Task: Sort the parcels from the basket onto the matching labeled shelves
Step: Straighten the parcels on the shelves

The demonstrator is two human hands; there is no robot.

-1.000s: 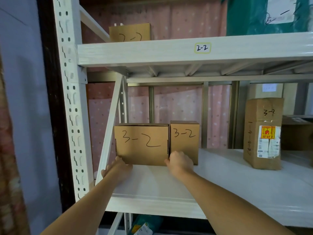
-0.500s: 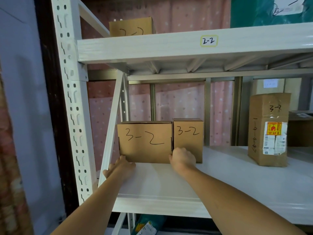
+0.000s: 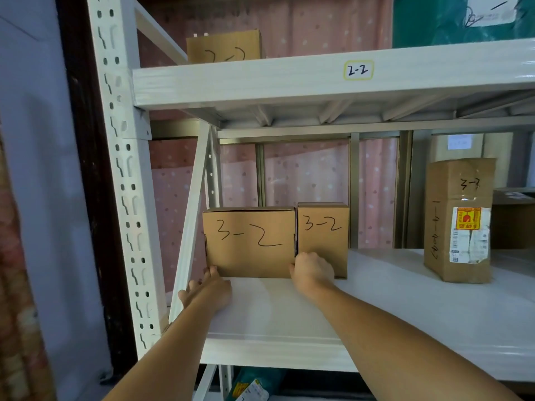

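Note:
A wide cardboard box marked "3-2" [image 3: 249,241] stands on the white lower shelf [image 3: 390,311], at its left end. Right beside it, touching, is a narrower box marked "3-2" [image 3: 322,227]. My left hand [image 3: 208,287] lies on the shelf with straight fingers touching the wide box's lower left corner. My right hand [image 3: 311,269] has curled fingers pressed against the lower right corner, over the seam between the two boxes. The fingertips are hidden.
A tall taped box marked "3-3" [image 3: 459,218] stands further right on the same shelf. The shelf above carries a "2-2" label [image 3: 358,70] and a box marked "2-2" [image 3: 224,47]. A perforated white upright [image 3: 121,169] and a diagonal brace [image 3: 192,221] bound the left side.
Both hands stay at the wide box's lower corners. My view has shifted slightly, and the left hand has eased back a little from the corner.

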